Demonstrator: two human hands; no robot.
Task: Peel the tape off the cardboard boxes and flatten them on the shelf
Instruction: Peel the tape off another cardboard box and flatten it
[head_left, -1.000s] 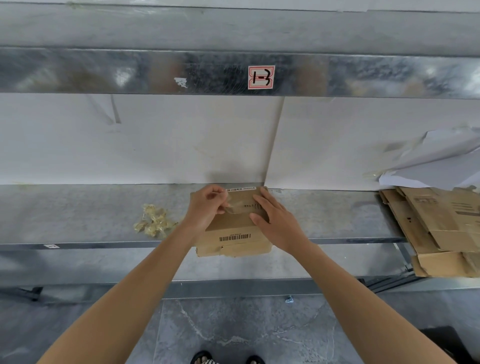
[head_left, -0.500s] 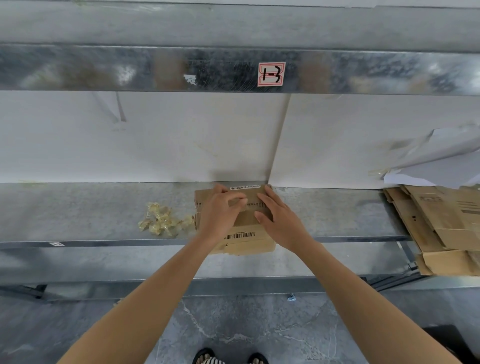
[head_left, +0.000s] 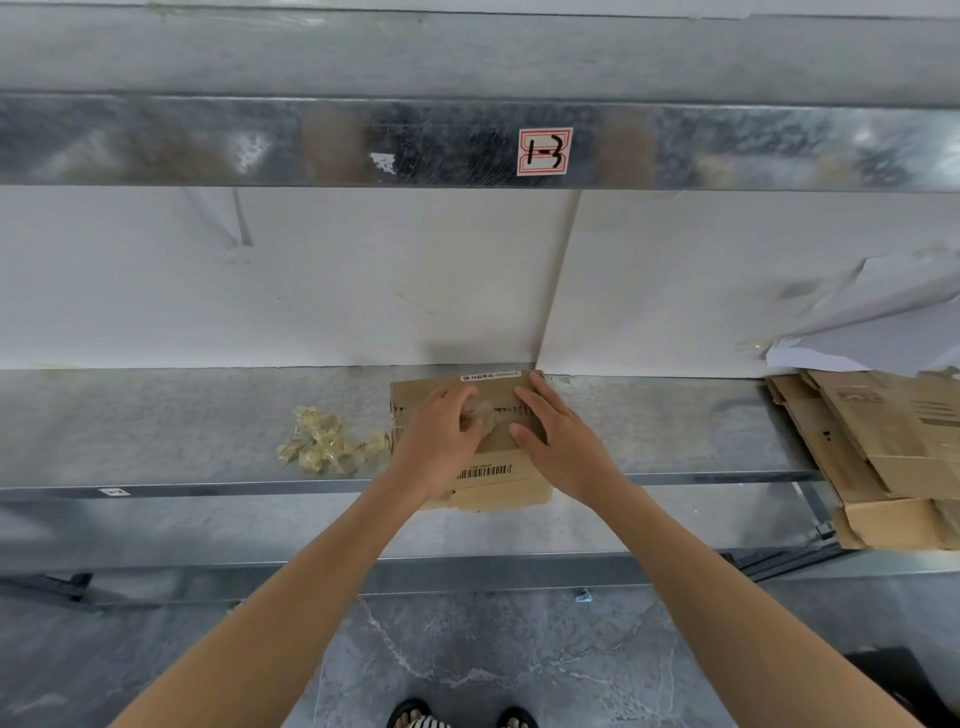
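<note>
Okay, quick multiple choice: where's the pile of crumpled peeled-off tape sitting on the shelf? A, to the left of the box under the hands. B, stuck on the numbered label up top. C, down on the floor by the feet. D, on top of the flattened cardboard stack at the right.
A: the crumpled tape pile lies on the shelf just left of the cardboard box.

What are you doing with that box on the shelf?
A person is peeling tape off a flattened cardboard box that lies on the metal shelf. The left hand pinches a clear strip of tape while the right hand presses flat on the box to hold it down. A heap of crumpled tape scraps sits to the left, and a stack of flattened boxes lies at the right end.
</note>
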